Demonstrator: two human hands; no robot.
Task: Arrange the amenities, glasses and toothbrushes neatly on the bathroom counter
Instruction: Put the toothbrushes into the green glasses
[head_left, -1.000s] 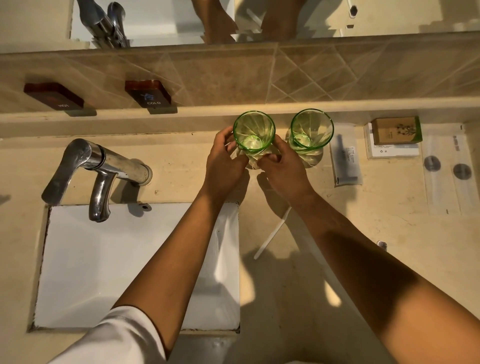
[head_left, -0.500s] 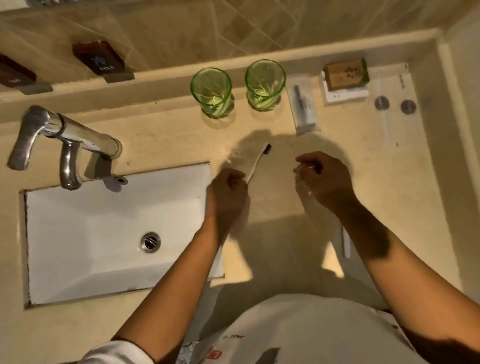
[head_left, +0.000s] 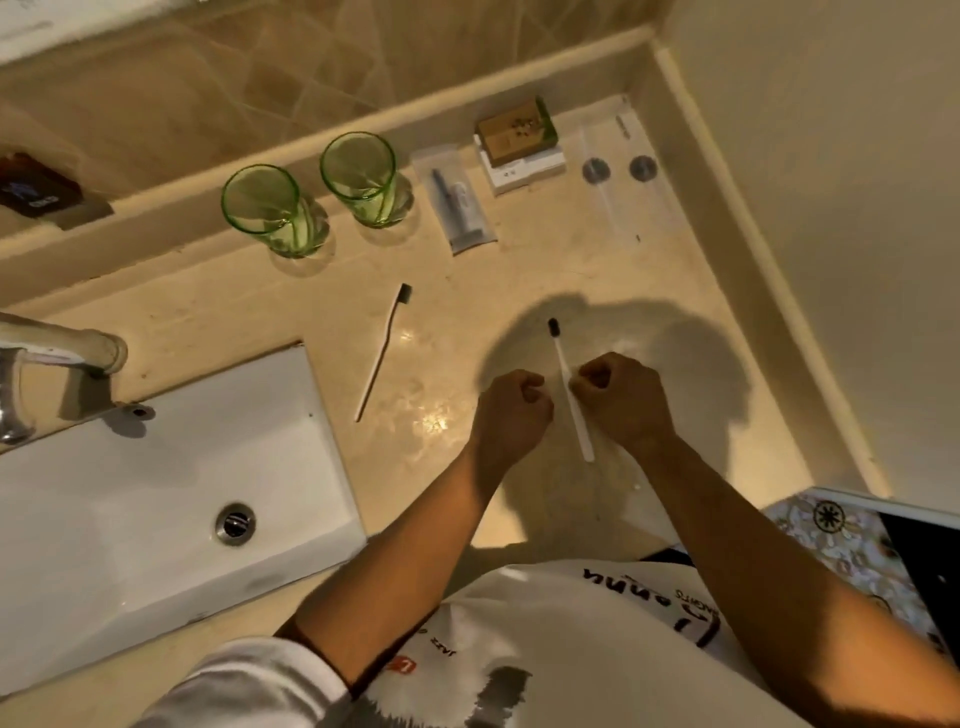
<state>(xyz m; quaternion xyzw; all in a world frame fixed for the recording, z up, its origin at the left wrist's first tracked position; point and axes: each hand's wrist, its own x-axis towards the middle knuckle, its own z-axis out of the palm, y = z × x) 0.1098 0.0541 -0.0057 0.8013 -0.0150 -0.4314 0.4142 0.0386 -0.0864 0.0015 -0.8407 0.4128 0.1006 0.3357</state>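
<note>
Standing now at the back of the table (head_left: 519, 270): two green glasses (head_left: 311, 197), released since a second ago. Your hands have dropped to the white toothbrush (head_left: 570, 395). Right hand (head_left: 623, 400) curled, fingertips pinching its handle; left hand (head_left: 511, 415) loosely fisted beside, apparently empty. Second toothbrush (head_left: 383, 353) lies apart.

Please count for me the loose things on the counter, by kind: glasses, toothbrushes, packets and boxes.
Green glasses: 2, left glass, right glass
Toothbrushes: 2, tan toothbrush, white toothbrush
Clear packets: 2, tube packet, long packet
Boxes: 2, brown box on white box
Total: 8
</note>
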